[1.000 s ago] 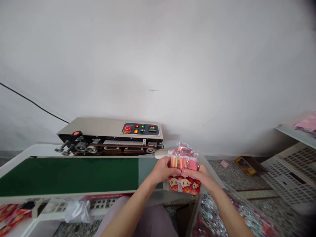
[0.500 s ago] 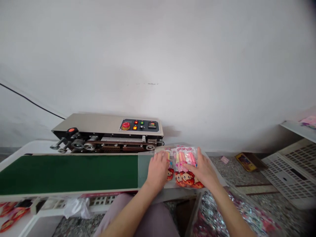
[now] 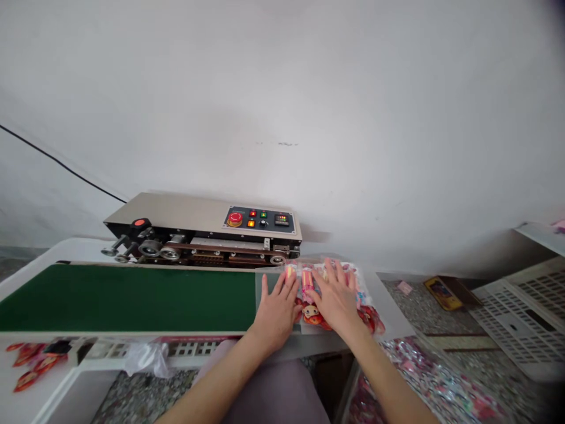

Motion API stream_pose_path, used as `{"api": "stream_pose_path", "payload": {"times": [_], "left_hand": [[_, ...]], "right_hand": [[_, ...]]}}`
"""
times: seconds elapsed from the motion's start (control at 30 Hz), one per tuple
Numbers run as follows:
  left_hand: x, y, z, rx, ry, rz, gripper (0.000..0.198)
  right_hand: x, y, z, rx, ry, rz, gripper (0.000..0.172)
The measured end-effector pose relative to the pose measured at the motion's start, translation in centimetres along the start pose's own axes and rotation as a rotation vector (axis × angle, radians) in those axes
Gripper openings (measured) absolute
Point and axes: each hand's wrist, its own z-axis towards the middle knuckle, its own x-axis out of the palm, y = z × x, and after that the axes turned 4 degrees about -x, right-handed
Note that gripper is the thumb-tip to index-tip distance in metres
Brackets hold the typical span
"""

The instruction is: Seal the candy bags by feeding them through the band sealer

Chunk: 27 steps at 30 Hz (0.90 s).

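Observation:
Clear plastic packets [image 3: 310, 314] with pink and yellow sticks and red-haired cartoon figures lie in a row at the right end of the green conveyor belt [image 3: 145, 300]. My left hand [image 3: 276, 312] rests with fingers spread over the leftmost packet, partly covering it. On the packets to the right, my right hand [image 3: 335, 297] lies flat with its fingers apart. Both hands press from above and neither is closed round anything. Behind the belt stands a band sealing machine [image 3: 198, 227] with a lit control panel [image 3: 260, 219].
Under my right arm is a large clear bag [image 3: 432, 383] of shiny pink packets. A white plastic crate [image 3: 521, 318] and an open box [image 3: 450, 294] are on the floor at right. Red cartoon packets [image 3: 37, 362] lie at lower left, near crumpled clear plastic [image 3: 148, 358].
My right hand has moved left and flattened over the packets; its fingers were at their right side before. My left hand's fingers have spread. The view has shifted slightly.

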Motion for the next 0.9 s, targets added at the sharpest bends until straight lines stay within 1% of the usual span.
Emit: {"api": "stream_pose_path", "payload": {"times": [0.1, 0.17, 0.27, 0.33, 0.37, 0.4, 0.5, 0.53, 0.57, 0.63, 0.7, 0.83, 0.9], "left_hand": [[-0.5, 1.0, -0.5, -0.022, -0.001, 0.017, 0.052], [-1.0, 1.9, -1.0, -0.037, 0.007, 0.033, 0.051], [-2.4, 2.7, -1.2, -0.111, 0.011, 0.073, 0.049], [-3.3, 2.5, -0.9, -0.169, 0.006, 0.100, 0.048], [-3.5, 2.0, -0.7, -0.160, 0.007, 0.099, 0.048], [-3.5, 1.5, -0.3, -0.111, 0.011, 0.084, 0.048], [-2.6, -0.1, 0.7, 0.145, 0.036, 0.002, 0.052], [-2.1, -0.5, 0.9, 0.201, 0.045, -0.014, 0.053], [-1.7, -0.6, 1.0, 0.224, 0.051, -0.017, 0.054], [-1.0, -0.3, 0.9, 0.204, 0.057, 0.008, 0.056], [-0.7, 0.4, 0.4, 0.175, 0.045, 0.050, 0.056], [-1.0, 2.0, -0.7, 0.118, -0.004, 0.115, 0.055], [-1.2, 2.8, -1.3, 0.082, -0.015, 0.140, 0.054]], "right_hand": [[0.0, 0.9, 0.5, 0.003, 0.039, 0.035, 0.049], [-0.4, 0.9, 0.7, -0.005, 0.054, 0.045, 0.049], [-1.4, -0.2, 0.5, -0.005, 0.047, 0.045, 0.043], [-1.9, -1.2, 0.1, 0.008, 0.022, 0.037, 0.040], [-2.0, -1.7, -0.1, 0.014, 0.011, 0.030, 0.040], [-1.9, -2.1, -0.4, 0.015, 0.004, 0.021, 0.041], [-1.5, -2.9, -1.4, -0.004, 0.011, -0.006, 0.044], [-1.3, -3.0, -1.7, -0.010, 0.014, -0.012, 0.044], [-1.2, -2.9, -1.9, -0.014, 0.013, -0.016, 0.044], [-0.8, -2.6, -2.1, -0.021, 0.001, -0.018, 0.046], [-0.4, -1.7, -1.8, -0.034, -0.006, -0.005, 0.047], [0.2, 1.7, 0.2, -0.048, 0.031, 0.086, 0.043], [0.1, 3.0, 1.3, -0.033, 0.038, 0.148, 0.044]]}}
